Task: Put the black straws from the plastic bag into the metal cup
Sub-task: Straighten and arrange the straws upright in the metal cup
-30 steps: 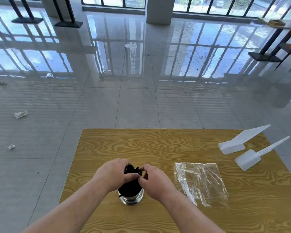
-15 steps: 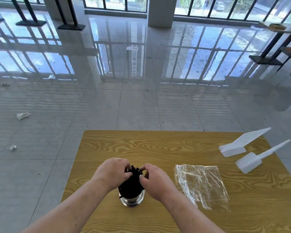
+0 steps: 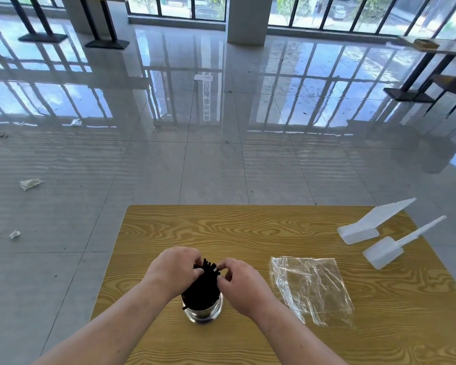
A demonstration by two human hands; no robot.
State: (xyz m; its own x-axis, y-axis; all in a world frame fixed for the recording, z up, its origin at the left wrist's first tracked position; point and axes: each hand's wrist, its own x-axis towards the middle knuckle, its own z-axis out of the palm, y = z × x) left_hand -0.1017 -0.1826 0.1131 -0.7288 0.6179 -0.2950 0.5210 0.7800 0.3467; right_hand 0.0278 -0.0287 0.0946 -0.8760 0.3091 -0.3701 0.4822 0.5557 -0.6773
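A bundle of black straws point(image 3: 202, 287) stands upright in the metal cup point(image 3: 202, 312) near the front of the wooden table point(image 3: 248, 233). My left hand point(image 3: 174, 270) curls round the left side of the bundle's top. My right hand point(image 3: 241, 281) pinches the straws' upper ends from the right, and something small and shiny shows at its fingertips. One straw end pokes out over the cup's left rim. The clear plastic bag point(image 3: 311, 285) lies flat and crumpled on the table to the right of the cup.
Two white plastic scoops point(image 3: 363, 227) point(image 3: 385, 251) lie at the table's back right corner. Beyond the table is a glossy tiled floor with scraps of paper point(image 3: 30, 183) to the left and table bases along the windows.
Both hands stay at the top of the straw bundle; the fingers have shifted slightly and the straw tips show more between them. The head camera has tilted a little.
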